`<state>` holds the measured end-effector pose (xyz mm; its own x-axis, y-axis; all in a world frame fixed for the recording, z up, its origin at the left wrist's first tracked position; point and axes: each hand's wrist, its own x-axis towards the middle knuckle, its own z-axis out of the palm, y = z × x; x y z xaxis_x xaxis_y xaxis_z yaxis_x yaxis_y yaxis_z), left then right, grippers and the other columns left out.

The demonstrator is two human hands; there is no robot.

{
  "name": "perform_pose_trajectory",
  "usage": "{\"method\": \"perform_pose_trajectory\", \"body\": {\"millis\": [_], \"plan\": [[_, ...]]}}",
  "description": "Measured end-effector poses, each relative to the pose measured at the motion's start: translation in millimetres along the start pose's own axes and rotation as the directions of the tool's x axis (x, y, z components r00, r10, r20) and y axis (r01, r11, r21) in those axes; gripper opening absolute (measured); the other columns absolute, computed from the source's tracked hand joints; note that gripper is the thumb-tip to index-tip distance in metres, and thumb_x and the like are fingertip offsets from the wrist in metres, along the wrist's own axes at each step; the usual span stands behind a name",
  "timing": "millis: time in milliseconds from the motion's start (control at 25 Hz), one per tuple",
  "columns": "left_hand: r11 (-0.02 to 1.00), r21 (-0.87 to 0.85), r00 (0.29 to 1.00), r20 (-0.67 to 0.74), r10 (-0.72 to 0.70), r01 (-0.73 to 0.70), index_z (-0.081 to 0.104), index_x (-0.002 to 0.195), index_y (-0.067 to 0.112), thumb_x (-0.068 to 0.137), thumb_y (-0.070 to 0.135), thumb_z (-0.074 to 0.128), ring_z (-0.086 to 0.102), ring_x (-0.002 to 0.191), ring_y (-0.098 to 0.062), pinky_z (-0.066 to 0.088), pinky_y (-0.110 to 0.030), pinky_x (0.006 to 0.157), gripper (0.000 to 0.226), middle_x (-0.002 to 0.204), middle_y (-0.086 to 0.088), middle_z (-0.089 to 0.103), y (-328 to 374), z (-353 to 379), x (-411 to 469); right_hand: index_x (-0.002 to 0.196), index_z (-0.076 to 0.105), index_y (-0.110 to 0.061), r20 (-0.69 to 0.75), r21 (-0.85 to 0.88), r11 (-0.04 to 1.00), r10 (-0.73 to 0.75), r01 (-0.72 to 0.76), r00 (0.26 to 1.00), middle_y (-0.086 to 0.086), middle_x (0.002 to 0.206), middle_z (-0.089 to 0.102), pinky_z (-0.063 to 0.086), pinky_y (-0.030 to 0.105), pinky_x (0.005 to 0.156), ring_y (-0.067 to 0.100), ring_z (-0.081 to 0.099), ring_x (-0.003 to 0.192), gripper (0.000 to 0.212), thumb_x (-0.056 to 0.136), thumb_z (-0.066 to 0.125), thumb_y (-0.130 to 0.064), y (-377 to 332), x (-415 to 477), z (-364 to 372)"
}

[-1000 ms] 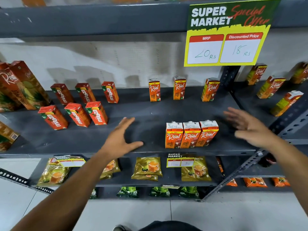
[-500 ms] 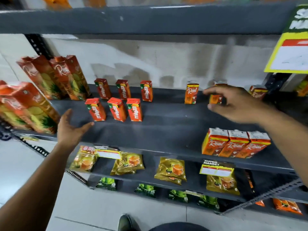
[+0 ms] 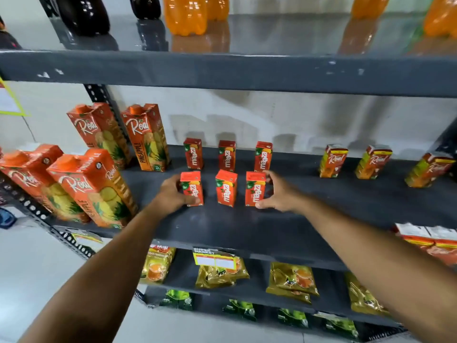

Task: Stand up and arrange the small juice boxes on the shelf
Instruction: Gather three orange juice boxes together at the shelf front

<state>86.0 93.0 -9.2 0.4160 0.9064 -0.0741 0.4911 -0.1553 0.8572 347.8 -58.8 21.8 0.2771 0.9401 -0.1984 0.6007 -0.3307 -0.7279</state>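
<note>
Front row: three small Maaza juice boxes stand upright on the middle shelf, evenly spaced with gaps between them, labels facing out.
Left hand: its grip is wrapped around the left box of the row, thumb on the front face near the base, fingers behind.
Right hand: cupped against the outer side of the right box, thumb low at the front corner, fingertips at the top edge; whether it grips the box or only presses on it cannot be told.
Back row: three more Maaza boxes stand upright near the wall, spaced apart and roughly in line with the front three.
Look of the boxes: red-orange cartons with a green leaf mark and a vertical brand name, tops flat and undented.
Progress: no small box in view lies on its side; the standing-up appears done here, and what remains looks like closing or evening the front row's spacing.
Neighbours: tall pineapple cartons stand to the left; small Real boxes stand to the right, well apart.
Above and below: soft-drink bottles stand on the top shelf; gold tea pouches lie on the shelf below.
</note>
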Motion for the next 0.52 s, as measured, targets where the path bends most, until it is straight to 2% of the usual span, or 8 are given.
{"method": "perform_pose_trajectory", "body": {"millis": [40,120,200,280,360,520], "plan": [[1.0,0.003,1.0,0.023,-0.006,0.006,0.064,0.104,0.01,0.054,0.005,0.09,0.067,0.079,-0.017,0.057,-0.041,0.079,0.057,0.093,-0.008,0.072,-0.2,3.0,5.0,0.136,0.043,-0.014,-0.048,0.052,0.999,0.009,-0.006,0.999,0.006,0.127,0.06,0.05,0.034,0.088,0.016,0.06,0.101,0.08,0.069,0.085,-0.009,0.8,4.6,11.6],[1.0,-0.01,0.995,0.104,0.007,-0.006,0.065,0.099,0.014,0.056,0.006,0.089,0.068,0.072,-0.015,0.056,-0.035,0.067,0.05,0.084,-0.003,0.072,0.4,5.4,14.1,0.114,0.059,-0.017,-0.14,0.128,0.991,0.065,-0.047,0.988,0.001,0.104,0.07,0.053,0.043,0.093,0.015,0.066,0.091,0.057,0.066,0.087,-0.01,2.4,15.0,31.1],[0.999,-0.029,0.982,0.188,0.033,-0.028,0.064,0.102,0.016,0.057,0.007,0.089,0.067,0.069,-0.008,0.053,-0.027,0.061,0.053,0.082,0.002,0.071,3.3,7.2,23.5,0.106,0.063,-0.02,-0.155,0.181,0.981,0.099,-0.07,0.983,-0.008,0.093,0.071,0.054,0.041,0.091,0.007,0.067,0.084,0.051,0.063,0.089,-0.01,2.3,21.5,44.1],[0.997,-0.046,0.958,0.276,0.075,-0.064,0.063,0.104,0.018,0.057,0.004,0.088,0.068,0.074,-0.004,0.056,-0.029,0.071,0.055,0.086,0.005,0.072,7.0,11.8,32.4,0.11,0.064,-0.018,-0.164,0.186,0.98,0.103,-0.072,0.981,-0.012,0.091,0.069,0.055,0.031,0.082,0.0,0.065,0.082,0.056,0.061,0.09,-0.009,2.0,24.2,54.4],[0.995,-0.063,0.934,0.344,0.092,-0.075,0.063,0.106,0.017,0.057,0.001,0.087,0.068,0.08,-0.003,0.056,-0.031,0.081,0.057,0.09,0.005,0.072,9.2,20.2,35.9,0.11,0.064,-0.019,-0.184,0.169,0.982,0.118,-0.087,0.976,-0.008,0.093,0.071,0.053,0.024,0.074,0.002,0.066,0.081,0.059,0.059,0.091,-0.012,3.2,24.2,60.4],[0.996,-0.086,0.903,0.423,0.073,-0.04,0.064,0.108,0.018,0.053,0.012,0.091,0.069,0.091,-0.01,0.053,-0.038,0.091,0.062,0.097,0.002,0.073,-0.3,33.0,45.3,0.104,0.066,-0.024,-0.234,0.149,0.979,0.172,-0.14,0.957,-0.004,0.098,0.074,0.056,0.032,0.082,0.01,0.069,0.086,0.055,0.055,0.092,-0.024,6.3,29.5,71.8]]}}
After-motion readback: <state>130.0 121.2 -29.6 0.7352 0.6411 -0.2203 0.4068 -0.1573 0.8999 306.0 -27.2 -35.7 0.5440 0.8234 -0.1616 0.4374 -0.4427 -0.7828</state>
